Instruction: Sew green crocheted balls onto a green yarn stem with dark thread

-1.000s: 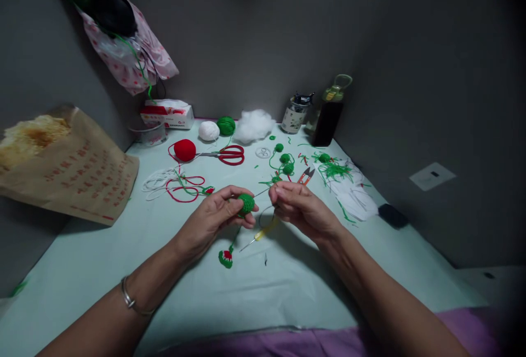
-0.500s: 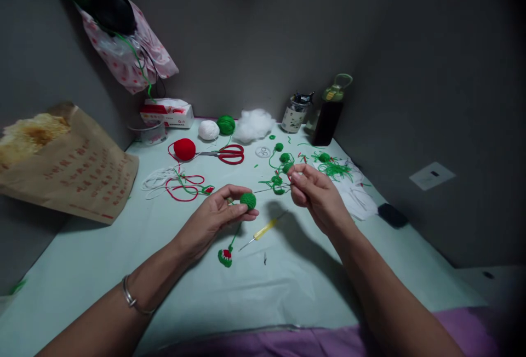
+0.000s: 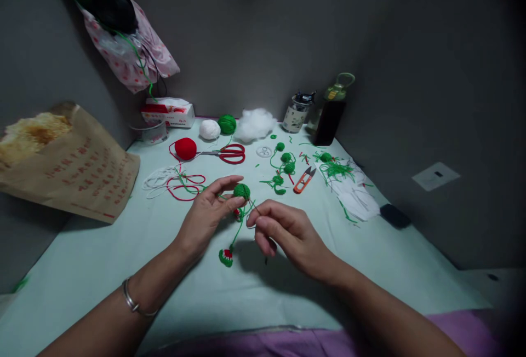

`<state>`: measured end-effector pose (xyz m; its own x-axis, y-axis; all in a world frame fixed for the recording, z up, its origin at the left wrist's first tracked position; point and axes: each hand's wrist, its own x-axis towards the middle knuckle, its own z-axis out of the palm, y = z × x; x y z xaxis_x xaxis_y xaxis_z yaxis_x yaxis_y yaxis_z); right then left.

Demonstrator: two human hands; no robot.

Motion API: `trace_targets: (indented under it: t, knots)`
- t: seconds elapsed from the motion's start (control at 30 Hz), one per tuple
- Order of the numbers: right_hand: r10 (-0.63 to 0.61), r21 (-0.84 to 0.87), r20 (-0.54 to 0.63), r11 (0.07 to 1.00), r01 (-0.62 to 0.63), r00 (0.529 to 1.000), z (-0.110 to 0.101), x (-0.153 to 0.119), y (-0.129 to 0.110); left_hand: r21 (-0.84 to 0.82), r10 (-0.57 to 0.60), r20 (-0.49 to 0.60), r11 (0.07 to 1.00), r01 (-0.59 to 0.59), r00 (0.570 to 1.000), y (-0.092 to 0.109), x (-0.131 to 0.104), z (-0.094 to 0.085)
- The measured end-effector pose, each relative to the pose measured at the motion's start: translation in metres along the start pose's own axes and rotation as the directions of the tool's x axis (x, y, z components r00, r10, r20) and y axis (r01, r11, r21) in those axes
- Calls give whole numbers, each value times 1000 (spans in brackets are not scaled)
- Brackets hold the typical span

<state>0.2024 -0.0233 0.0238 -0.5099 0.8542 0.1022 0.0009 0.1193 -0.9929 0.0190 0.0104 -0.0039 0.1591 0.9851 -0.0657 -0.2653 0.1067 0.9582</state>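
My left hand (image 3: 209, 212) pinches a small green crocheted ball (image 3: 241, 191) between thumb and fingers. A dark strand crosses the ball's surface. Just right of it, my right hand (image 3: 287, 236) is closed on a thin, straight piece that looks like a sewing needle (image 3: 255, 208), its tip end close to the ball. Green yarn hangs below the ball toward a red, white and green crocheted piece (image 3: 226, 257) on the table. Another red and green piece (image 3: 237, 214) shows partly behind my left fingers. The yellow-handled crochet hook is hidden by my right hand.
Orange thread snips (image 3: 304, 180) lie beyond my right hand, beside several green crocheted balls (image 3: 286, 157). Red-handled scissors (image 3: 232, 154), a red yarn ball (image 3: 185, 149) and white stuffing (image 3: 255, 125) sit farther back. A paper bag (image 3: 94, 171) stands left; a phone (image 3: 330, 122) leans right.
My right hand has come down and left, close to the ball, uncovering the orange snips. The dark thread no longer stretches between the hands. My left hand has shifted the ball slightly up and left.
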Motion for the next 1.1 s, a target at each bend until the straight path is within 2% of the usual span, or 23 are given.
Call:
trace_targets:
  t: [0.1,0.23,0.53,0.83,1.1]
  knots:
    - [74,136,39,988,-78,997,2,3,6,-103,-31,26,994,33,999,1,0,0]
    - [118,216,9,969,-117,993,0,7,10,-184,-42,8,982,42,999,2,0,1]
    - [159,131,7,979,-159,987,-2,8,14,-164,-28,39,986,34,999,2,-2,2]
    - [140,111,-39,985,-134,989,0,8,14,-82,3,18,997,-2,1000,-1,-2,2]
    - [172,122,-30,978,-167,985,-1,8,12,-50,33,-14,998,-33,999,-3,-2,2]
